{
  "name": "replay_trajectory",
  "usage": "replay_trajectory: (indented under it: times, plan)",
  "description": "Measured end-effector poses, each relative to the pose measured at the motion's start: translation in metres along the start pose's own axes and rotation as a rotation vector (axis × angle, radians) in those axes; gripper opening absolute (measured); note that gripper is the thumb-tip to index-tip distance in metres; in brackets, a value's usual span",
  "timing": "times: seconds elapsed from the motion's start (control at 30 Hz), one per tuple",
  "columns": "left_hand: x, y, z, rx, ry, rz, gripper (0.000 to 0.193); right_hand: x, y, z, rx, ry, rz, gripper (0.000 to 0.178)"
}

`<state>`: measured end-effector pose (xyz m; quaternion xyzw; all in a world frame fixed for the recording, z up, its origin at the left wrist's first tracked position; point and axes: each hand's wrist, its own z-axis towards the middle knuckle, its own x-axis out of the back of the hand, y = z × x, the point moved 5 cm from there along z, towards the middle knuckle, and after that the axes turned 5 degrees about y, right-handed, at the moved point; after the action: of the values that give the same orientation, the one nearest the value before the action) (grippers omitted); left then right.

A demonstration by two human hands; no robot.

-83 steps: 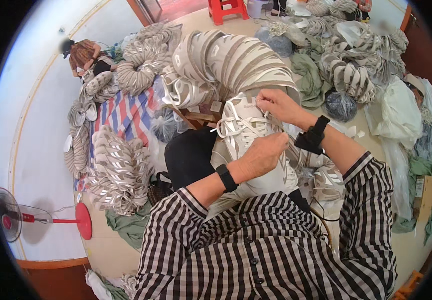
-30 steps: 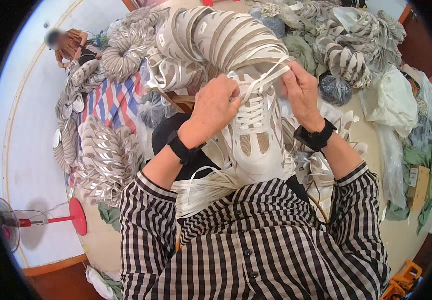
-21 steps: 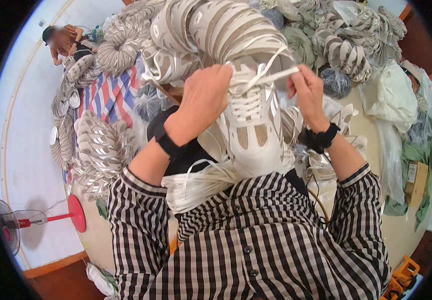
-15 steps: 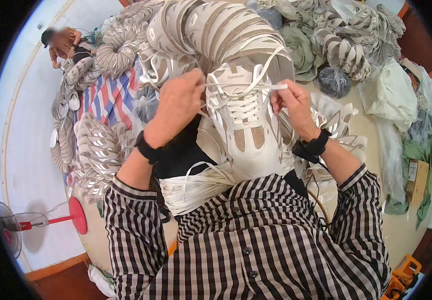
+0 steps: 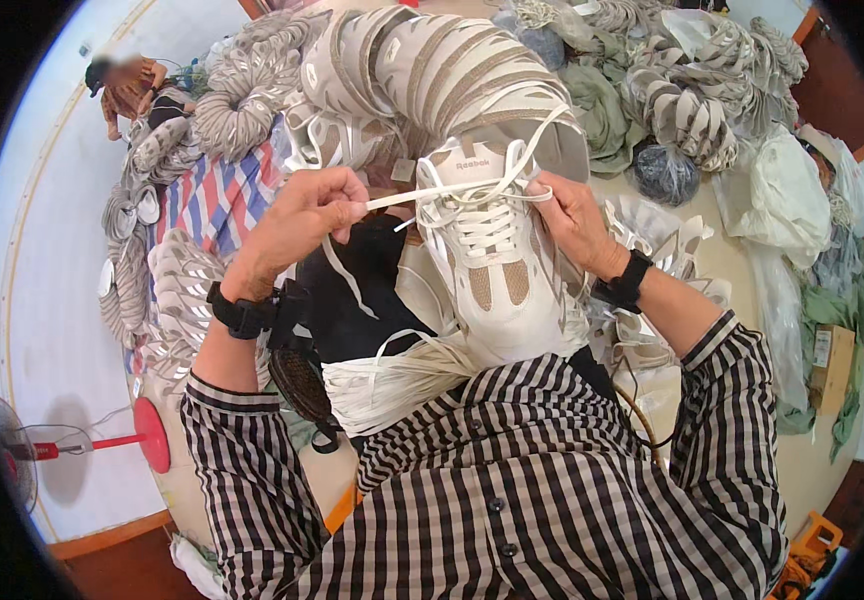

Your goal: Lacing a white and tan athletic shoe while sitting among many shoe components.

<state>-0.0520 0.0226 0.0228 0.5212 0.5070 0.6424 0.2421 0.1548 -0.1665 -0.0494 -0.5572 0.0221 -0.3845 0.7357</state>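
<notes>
A cream and beige shoe upper (image 5: 507, 315) with mesh panels lies in front of me, toe toward my body and tongue pointing away. White laces cross its eyelets. My left hand (image 5: 302, 218), off to the left of the shoe, pinches a flat white shoelace (image 5: 402, 198) stretched taut across the tongue. A loose lace tail dangles below that hand. My right hand (image 5: 577, 228) is at the upper right edge of the shoe, its fingers closed around a loop of lace; some fingertips are hidden. Below left of the shoe sits a bundle of white laces (image 5: 387, 390).
A curved stack of shoe uppers (image 5: 452, 75) rises just beyond the shoe. More uppers (image 5: 180, 285) are piled at left, near a striped sheet (image 5: 214, 195). White plastic bags (image 5: 780, 195) and a cardboard box (image 5: 832, 365) are at right. A red fan (image 5: 152, 435) stands left. Another person (image 5: 132, 90) sits far left.
My left hand has moved left and down from the tongue, drawing the lace out sideways. My right hand has come in closer to the shoe's edge.
</notes>
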Motion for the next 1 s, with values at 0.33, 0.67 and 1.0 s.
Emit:
replay_trajectory:
  times: [0.33, 0.67, 1.0]
  plan:
    - [0.021, -0.023, 0.004, -0.326, 0.278, 0.634, 0.007, 0.001, 0.006, 0.000, 0.038, 0.017, -0.064, 0.014]
    - [-0.073, 0.016, 0.005, -0.603, 0.397, 0.472, 0.025, 0.041, -0.037, 0.014, 0.140, 0.117, -0.108, 0.009]
    - [-0.087, 0.017, 0.011, -0.571, 0.482, 0.552, 0.020, -0.001, -0.054, 0.036, 0.615, -0.174, -0.438, 0.014]
